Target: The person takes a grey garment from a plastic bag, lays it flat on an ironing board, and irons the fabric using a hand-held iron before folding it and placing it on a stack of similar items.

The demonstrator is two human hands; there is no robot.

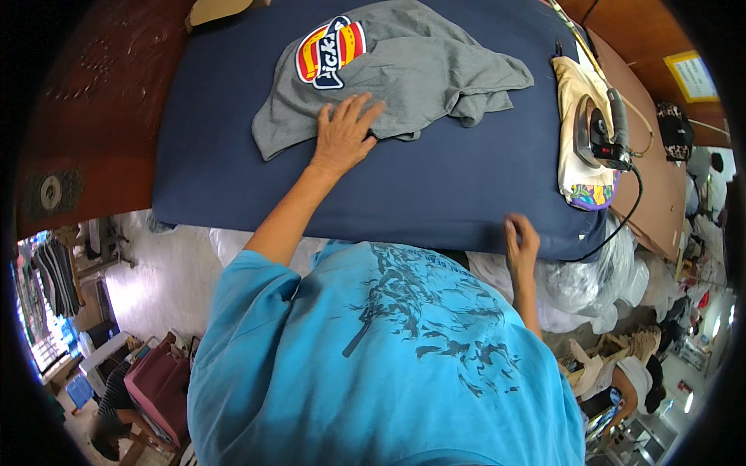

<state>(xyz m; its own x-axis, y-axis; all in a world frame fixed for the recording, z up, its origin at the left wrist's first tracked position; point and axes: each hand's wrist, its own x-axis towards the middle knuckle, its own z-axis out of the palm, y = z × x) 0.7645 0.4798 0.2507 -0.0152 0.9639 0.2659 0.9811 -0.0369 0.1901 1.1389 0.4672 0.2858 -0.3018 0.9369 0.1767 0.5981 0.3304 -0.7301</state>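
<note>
A grey T-shirt (420, 66) with a red, yellow and dark blue printed patch lies rumpled across the far part of a padded table with a dark blue cover (435, 190). My left hand (346, 133) rests on the shirt's near edge, its fingers spread and nothing gripped. Off to the right, my right hand (521, 236) hovers by the table's near edge, away from the shirt. Its fingers look curled, with the thumb side up; whether anything small is inside I cannot make out. An iron (602, 136) sits on a cream cloth pad at the table's right.
The iron's black cord (633, 213) and hose run along the right side. Clear plastic bags (590, 283) bulge below the table edge. A brown board (649, 186) adjoins the right. People work at lower left and lower right, beyond my body.
</note>
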